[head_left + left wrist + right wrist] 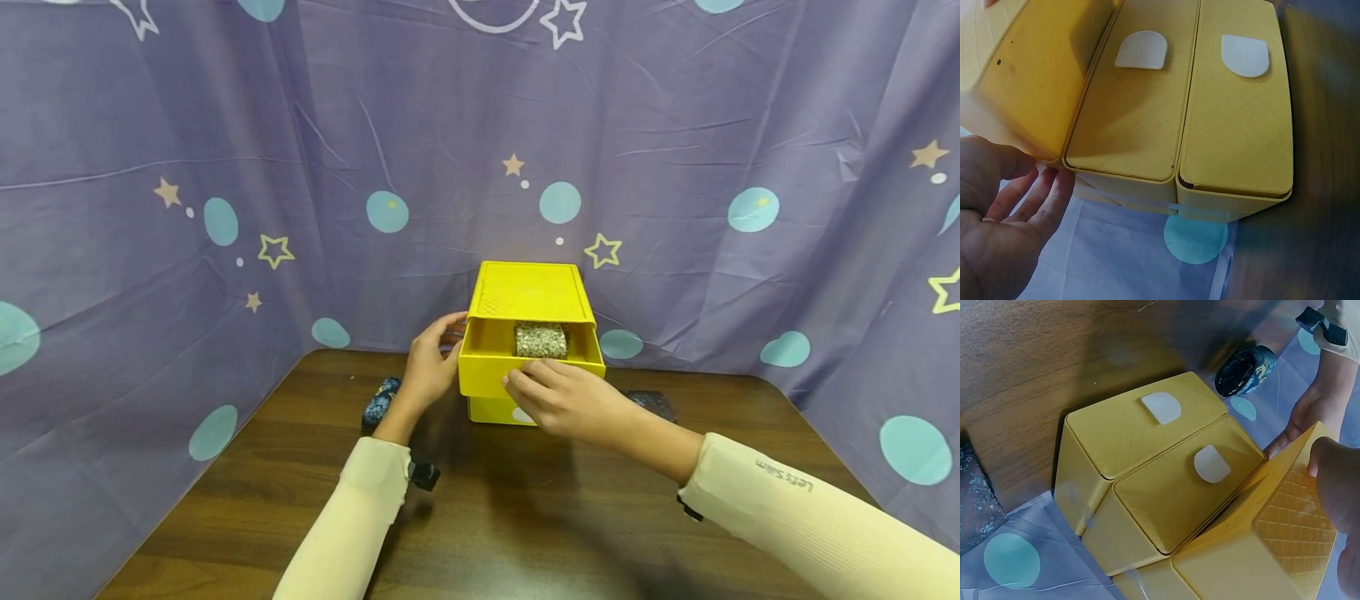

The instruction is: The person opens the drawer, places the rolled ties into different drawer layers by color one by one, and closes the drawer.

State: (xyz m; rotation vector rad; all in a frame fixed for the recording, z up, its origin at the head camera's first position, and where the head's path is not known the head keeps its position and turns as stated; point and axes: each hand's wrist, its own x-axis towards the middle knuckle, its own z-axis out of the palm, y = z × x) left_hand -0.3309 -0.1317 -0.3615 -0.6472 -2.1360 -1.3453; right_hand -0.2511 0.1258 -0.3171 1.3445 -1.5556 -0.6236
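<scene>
A yellow drawer unit stands at the back of the table, its top drawer pulled partway out. Inside that drawer lies a speckled grey-green roll-shaped thing. My right hand holds the drawer's front near its upper edge; in the right wrist view its thumb lies on the patterned front panel, and the drawer's pull is hidden. Against the unit's left side rests my left hand, fingers extended. Below, two closed drawers show white half-round pulls in the left wrist view.
On the wooden table, a dark blue patterned object lies left of the unit. Another dark patterned object lies to the right, partly behind my right hand and forearm. A purple curtain with stars and dots hangs around the table.
</scene>
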